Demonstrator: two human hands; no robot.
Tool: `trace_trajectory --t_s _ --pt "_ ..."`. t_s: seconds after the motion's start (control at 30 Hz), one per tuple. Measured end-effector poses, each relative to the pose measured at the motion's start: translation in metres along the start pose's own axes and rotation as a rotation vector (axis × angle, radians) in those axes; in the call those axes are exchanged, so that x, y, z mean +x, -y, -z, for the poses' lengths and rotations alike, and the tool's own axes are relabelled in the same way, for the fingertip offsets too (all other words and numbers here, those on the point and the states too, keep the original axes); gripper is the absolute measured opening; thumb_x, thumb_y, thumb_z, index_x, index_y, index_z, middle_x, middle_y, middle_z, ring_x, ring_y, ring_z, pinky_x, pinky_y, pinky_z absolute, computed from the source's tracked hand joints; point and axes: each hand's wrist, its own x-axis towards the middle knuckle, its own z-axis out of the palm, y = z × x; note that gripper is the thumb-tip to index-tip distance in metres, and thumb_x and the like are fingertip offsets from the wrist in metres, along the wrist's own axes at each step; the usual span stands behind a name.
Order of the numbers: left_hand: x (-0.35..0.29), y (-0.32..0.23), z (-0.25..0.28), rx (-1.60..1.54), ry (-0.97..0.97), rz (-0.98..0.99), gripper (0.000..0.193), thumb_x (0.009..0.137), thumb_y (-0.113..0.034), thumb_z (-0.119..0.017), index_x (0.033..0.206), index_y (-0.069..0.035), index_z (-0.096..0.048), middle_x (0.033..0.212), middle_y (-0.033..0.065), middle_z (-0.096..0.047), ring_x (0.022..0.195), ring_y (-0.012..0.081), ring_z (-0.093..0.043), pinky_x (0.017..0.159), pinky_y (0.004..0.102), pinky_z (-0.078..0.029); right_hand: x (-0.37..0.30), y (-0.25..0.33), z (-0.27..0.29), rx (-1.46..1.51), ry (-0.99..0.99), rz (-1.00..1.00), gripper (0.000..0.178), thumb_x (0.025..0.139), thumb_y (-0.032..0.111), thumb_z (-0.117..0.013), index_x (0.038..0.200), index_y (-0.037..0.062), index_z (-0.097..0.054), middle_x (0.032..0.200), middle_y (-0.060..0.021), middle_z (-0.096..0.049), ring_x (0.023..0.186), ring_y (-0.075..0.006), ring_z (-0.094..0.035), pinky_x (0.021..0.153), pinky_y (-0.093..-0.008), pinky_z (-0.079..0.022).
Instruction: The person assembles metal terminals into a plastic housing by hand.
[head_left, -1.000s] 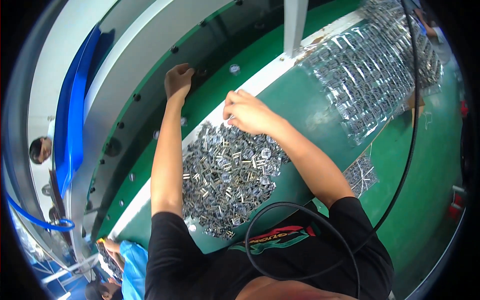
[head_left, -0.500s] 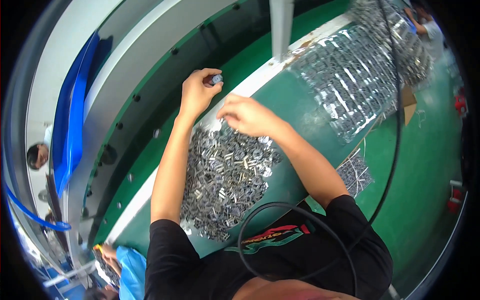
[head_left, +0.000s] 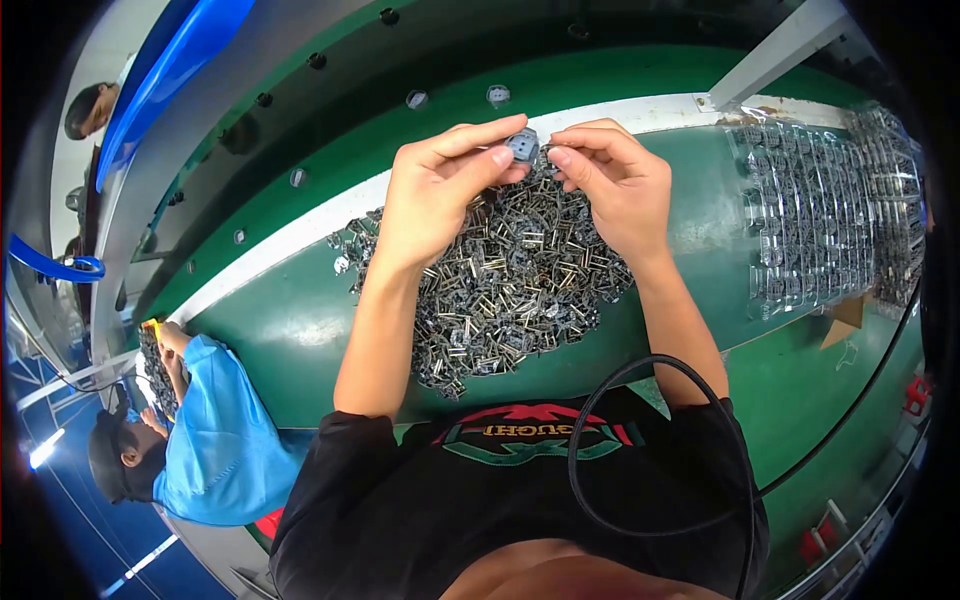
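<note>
My left hand (head_left: 440, 190) and my right hand (head_left: 615, 180) meet above a heap of small metal clips (head_left: 500, 285) on the green table (head_left: 290, 330). Between the fingertips of both hands sits one small grey square part (head_left: 522, 147). The left thumb and forefinger pinch its left side, and the right fingertips pinch a small piece against its right edge. Both forearms reach up from the lower edge of the picture over the heap.
Clear plastic trays of parts (head_left: 830, 220) lie at the right on the table. A conveyor (head_left: 330, 130) with small parts on it runs behind the white table edge. A person in a blue top (head_left: 205, 430) works at the lower left. A black cable (head_left: 640, 450) loops over my shirt.
My left hand came back from the conveyor with a small grey part. Both hands rose off the heap and came together around it.
</note>
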Motion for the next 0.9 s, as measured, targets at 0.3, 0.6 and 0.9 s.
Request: trace_trajectory --t_s 0.3,0.6,0.9 --pt "-0.004 0.018 -0.007 -0.424 0.102 0.085 0.036 0.091 0.003 -0.061 0.126 0.005 -0.056 0.110 0.0142 -0.065 0.097 0.0197 -0.067 0.090 0.0325 -0.058 -0.009 0.008 -0.009 -0.260 -0.097 0.307 0.014 0.083 -0.002 -0.073 0.097 -0.0022 -0.069 0.093 -0.0074 -0.064 0.071 -0.0094 -0.062 0.060 -0.0209 -0.050" --pt "0.000 0.031 -0.012 -0.393 0.100 -0.006 0.037 0.085 0.009 -0.066 0.121 0.007 -0.059 0.110 0.0161 -0.065 0.096 0.0214 -0.068 0.088 0.0330 -0.058 -0.007 0.014 -0.009 -0.509 -0.158 0.429 0.012 0.080 -0.002 -0.074 0.091 0.0014 -0.068 0.087 -0.0053 -0.062 0.061 -0.0074 -0.057 0.048 -0.0207 -0.043" --pt "-0.004 0.035 -0.020 -0.376 0.037 -0.039 0.037 0.084 0.010 -0.068 0.119 0.007 -0.059 0.109 0.0150 -0.065 0.093 0.0188 -0.068 0.088 0.0319 -0.057 -0.009 0.012 -0.017 -0.568 -0.183 0.421 0.012 0.081 0.001 -0.074 0.090 0.0027 -0.067 0.085 -0.0045 -0.060 0.059 -0.0086 -0.057 0.047 -0.0220 -0.044"
